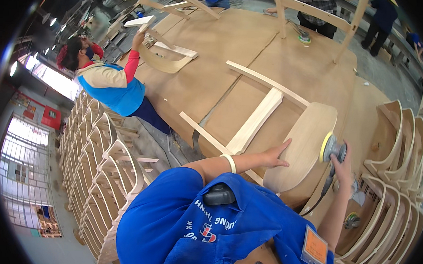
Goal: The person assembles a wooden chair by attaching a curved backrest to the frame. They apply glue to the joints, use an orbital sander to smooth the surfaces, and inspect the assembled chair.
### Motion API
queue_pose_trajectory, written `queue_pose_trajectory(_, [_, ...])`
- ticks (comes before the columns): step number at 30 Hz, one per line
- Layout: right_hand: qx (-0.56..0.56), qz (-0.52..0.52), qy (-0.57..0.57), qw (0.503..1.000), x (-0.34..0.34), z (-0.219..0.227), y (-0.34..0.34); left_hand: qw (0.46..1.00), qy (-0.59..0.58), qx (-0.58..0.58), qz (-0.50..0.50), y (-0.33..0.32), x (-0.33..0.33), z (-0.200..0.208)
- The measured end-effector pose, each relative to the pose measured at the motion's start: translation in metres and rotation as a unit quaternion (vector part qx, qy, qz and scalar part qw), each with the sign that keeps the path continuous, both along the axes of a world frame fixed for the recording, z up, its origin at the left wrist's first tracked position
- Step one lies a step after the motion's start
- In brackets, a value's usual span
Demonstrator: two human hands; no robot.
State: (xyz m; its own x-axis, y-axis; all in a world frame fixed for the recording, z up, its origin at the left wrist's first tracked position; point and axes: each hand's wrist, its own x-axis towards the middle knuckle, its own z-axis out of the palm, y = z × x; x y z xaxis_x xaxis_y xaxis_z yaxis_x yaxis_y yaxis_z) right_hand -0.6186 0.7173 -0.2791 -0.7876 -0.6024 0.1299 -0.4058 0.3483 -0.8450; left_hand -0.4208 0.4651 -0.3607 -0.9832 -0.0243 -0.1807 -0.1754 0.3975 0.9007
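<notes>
A pale wooden chair frame lies on the brown-covered table in front of me, with a wide curved backrest panel [303,141] at its near right end and a long crosspiece [256,120] between its two side rails. My left hand [276,156] rests on the backrest's left edge, thumb and fingers spread. In my right hand [343,163] is a round orbital sander [334,149] with a yellow-rimmed pad. The sander is tilted on its side at the panel's right edge; whether its pad touches the wood I cannot tell. A dark hose or cord trails from it towards me.
Stacked curved chair parts [384,213] stand at the right, beside a second sander [352,220]. Rows of chair frames [107,160] fill the left. Across the table [235,35], a co-worker in blue [111,91] holds a wooden piece; another sander [304,37] lies at the far side.
</notes>
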Motion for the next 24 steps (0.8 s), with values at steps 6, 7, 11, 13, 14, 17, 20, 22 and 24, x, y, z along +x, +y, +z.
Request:
queue_pose_trajectory(6, [0.006, 0.004, -0.052, 0.999, 0.085, 0.005, 0.029, 0.997, 0.065, -0.012, 0.035, 0.001, -0.005, -0.007])
queue_pose_trajectory(7, [-0.007, -0.009, -0.091, 0.996, 0.094, 0.004, 0.034, 0.992, 0.048, 0.048, 0.109, 0.0, -0.012, -0.006])
queue_pose_trajectory(11, [0.002, -0.08, -0.139, 0.987, 0.119, -0.011, 0.063, 0.964, -0.076, 0.157, 0.202, -0.005, -0.05, -0.008])
queue_pose_trajectory(13, [0.013, -0.081, -0.082, 0.993, 0.124, -0.023, 0.075, 0.974, -0.086, 0.114, 0.175, -0.008, -0.064, -0.012])
queue_pose_trajectory(14, [0.028, -0.086, -0.074, 0.993, 0.125, -0.028, 0.081, 0.979, -0.08, 0.075, 0.172, -0.007, -0.069, -0.014])
queue_pose_trajectory(17, [0.05, -0.108, -0.07, 0.99, 0.128, -0.044, 0.095, 0.982, -0.044, 0.034, 0.183, -0.009, -0.075, -0.013])
queue_pose_trajectory(20, [0.093, -0.13, -0.059, 0.985, 0.128, -0.057, 0.104, 0.985, -0.03, 0.037, 0.164, -0.015, -0.076, -0.002])
queue_pose_trajectory(22, [0.102, -0.124, -0.056, 0.985, 0.127, -0.066, 0.104, 0.989, -0.041, 0.034, 0.138, -0.031, -0.075, 0.007])
queue_pose_trajectory(24, [0.114, -0.123, -0.052, 0.984, 0.128, -0.075, 0.1, 0.992, -0.062, 0.024, 0.106, -0.049, -0.074, 0.013])
